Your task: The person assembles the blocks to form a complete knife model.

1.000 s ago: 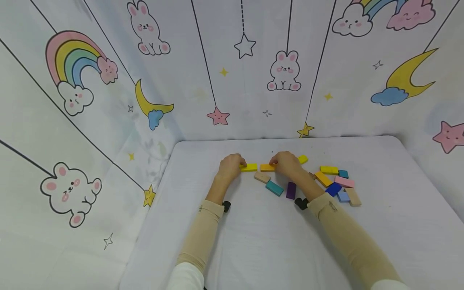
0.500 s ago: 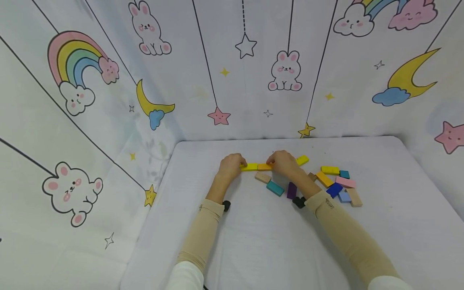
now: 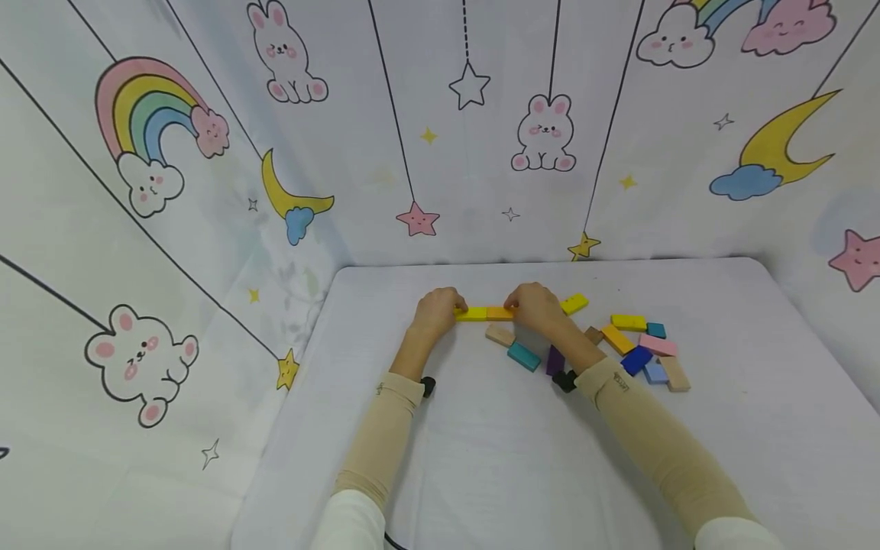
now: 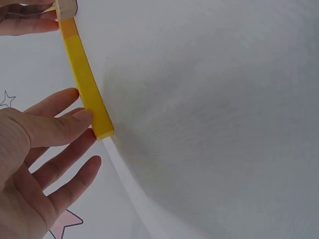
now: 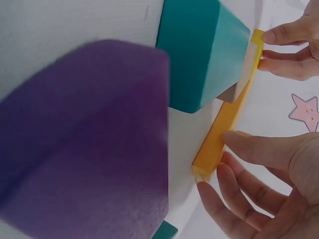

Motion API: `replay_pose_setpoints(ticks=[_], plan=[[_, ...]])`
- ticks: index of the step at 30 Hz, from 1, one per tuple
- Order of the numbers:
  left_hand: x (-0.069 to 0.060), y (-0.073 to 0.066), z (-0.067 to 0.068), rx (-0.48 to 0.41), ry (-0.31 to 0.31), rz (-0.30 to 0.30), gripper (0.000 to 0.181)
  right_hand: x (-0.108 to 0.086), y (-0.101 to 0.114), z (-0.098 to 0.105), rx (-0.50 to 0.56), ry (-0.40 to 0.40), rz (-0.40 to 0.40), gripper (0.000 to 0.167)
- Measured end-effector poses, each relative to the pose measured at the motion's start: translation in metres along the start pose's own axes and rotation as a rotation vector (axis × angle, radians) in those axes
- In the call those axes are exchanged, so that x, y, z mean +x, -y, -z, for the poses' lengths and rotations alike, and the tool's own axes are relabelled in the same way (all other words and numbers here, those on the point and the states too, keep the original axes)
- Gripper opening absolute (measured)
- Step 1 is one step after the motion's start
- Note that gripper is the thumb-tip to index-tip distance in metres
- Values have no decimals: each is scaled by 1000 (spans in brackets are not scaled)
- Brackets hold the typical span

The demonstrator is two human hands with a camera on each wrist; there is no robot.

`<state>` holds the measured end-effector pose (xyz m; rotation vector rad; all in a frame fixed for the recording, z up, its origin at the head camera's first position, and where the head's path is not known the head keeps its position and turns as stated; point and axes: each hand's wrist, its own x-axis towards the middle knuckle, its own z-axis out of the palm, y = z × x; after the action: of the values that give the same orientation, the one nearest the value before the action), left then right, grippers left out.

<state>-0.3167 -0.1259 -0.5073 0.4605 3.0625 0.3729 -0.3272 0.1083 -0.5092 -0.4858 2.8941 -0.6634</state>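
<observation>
A yellow block (image 3: 473, 314) and an orange block (image 3: 499, 314) lie end to end, touching, near the back of the table. My left hand (image 3: 437, 312) pinches the outer end of the yellow block; the left wrist view shows the thumb on one side and fingertips on the other. At the orange block's right end, my right hand (image 3: 538, 308) pinches it between thumb and fingers, hiding part of it in the head view. Close in front lie a natural wood block (image 3: 499, 334) and a teal block (image 3: 524, 356). A purple block (image 5: 109, 144) looms large in the right wrist view.
Right of my right hand lies another yellow block (image 3: 574, 303). Further right is a loose cluster, including a pink block (image 3: 658, 344), a dark blue block (image 3: 636, 360) and a second wood block (image 3: 674, 374). A cartoon-printed cloth (image 3: 481, 153) stands behind the white table (image 3: 495, 458).
My right hand has moved left with the orange block, closing the gap to the yellow block. My left hand keeps its hold in place.
</observation>
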Motion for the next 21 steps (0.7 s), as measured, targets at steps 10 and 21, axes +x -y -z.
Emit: replay_pose_setpoints(ticks=[10, 21], plan=[[0, -2, -2, -2, -23, 25, 37, 0, 2, 2, 12, 4, -3, 30], [0, -1, -3, -1, -22, 33, 35, 0, 1, 0, 1, 14, 5, 31]])
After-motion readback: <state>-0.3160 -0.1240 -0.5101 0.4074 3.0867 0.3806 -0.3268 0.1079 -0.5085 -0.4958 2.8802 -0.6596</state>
